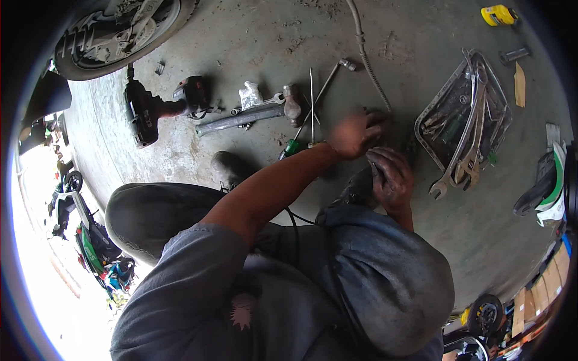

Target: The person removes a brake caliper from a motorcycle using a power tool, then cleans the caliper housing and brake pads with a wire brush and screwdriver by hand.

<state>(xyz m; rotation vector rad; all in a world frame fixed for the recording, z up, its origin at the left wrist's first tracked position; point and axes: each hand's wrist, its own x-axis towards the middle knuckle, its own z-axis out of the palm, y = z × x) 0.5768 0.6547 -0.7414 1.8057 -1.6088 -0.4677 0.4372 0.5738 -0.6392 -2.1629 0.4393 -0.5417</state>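
Note:
My left hand point(355, 135) is closed, its fingers curled down beside the end of a grey coiled hose point(376, 81); what it grips is hidden. Just below and right, my right hand point(391, 174) is also closed, fingertips bunched near my left fingers around something I cannot make out, over my shoe. Two green-handled screwdrivers point(292, 146), a long bar point(328, 84), a hammer point(292, 107), a spanner point(268, 100) and a grey tube point(235, 121) lie left of my hands. To their right, a metal tray point(421, 144) holds large spanners point(469, 165) and other tools.
A black impact driver point(141, 114) lies at left, below a vehicle wheel point(96, 63). A yellow tape-like tool point(498, 15), bolt point(515, 55) and cardboard strip point(519, 84) are at upper right. Green panels point(548, 186), cartons point(542, 283) and a wheel point(484, 316) edge the right; motorbikes point(90, 240) stand left.

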